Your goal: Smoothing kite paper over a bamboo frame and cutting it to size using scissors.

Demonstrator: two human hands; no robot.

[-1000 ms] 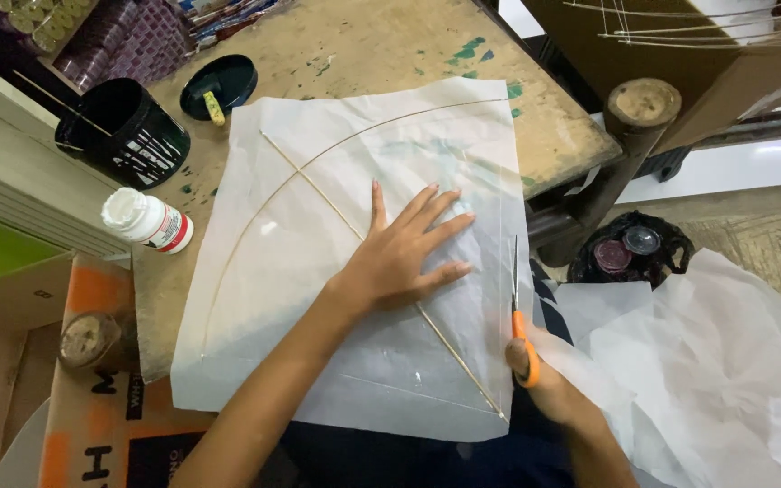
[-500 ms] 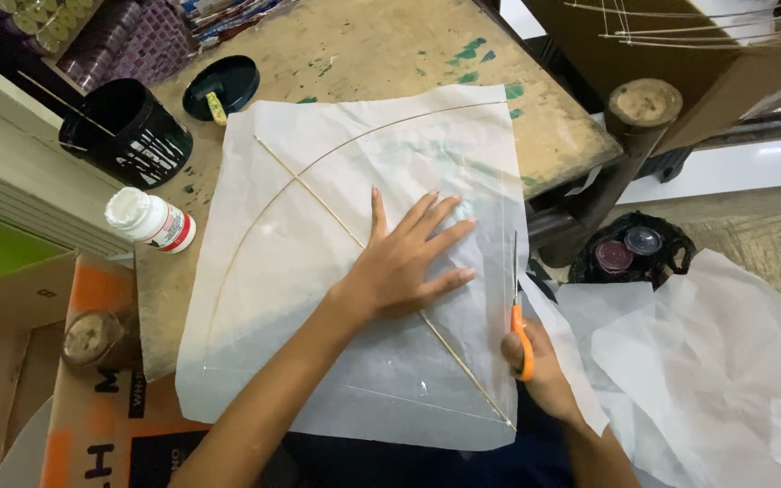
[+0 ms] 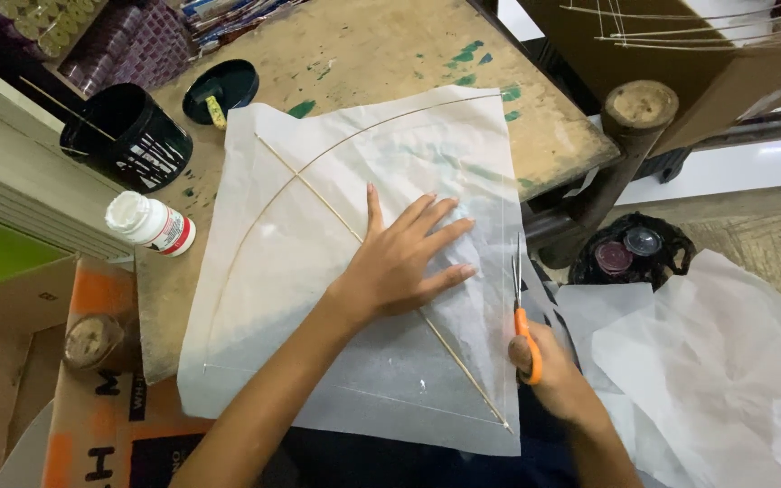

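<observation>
**Paper sheet pinned flat, scissors at right edge**

Around: black pot [image 3: 128,136] with stick, black lid [image 3: 221,88], one white bottle [image 3: 149,223] lying at table [image 3: 368,50] edge, loose white paper [image 3: 716,370] heaped off to the right. One paper sheet [image 3: 318,298] on table; two thin sticks on it, one straight, one bowed. Left hand [image 3: 401,258] spread, fingers [image 3: 436,217] wide, pressed flat on sheet. Right hand [image 3: 549,366] closed around orange-handled scissors [image 3: 522,307], blades along sheet's right edge.
</observation>
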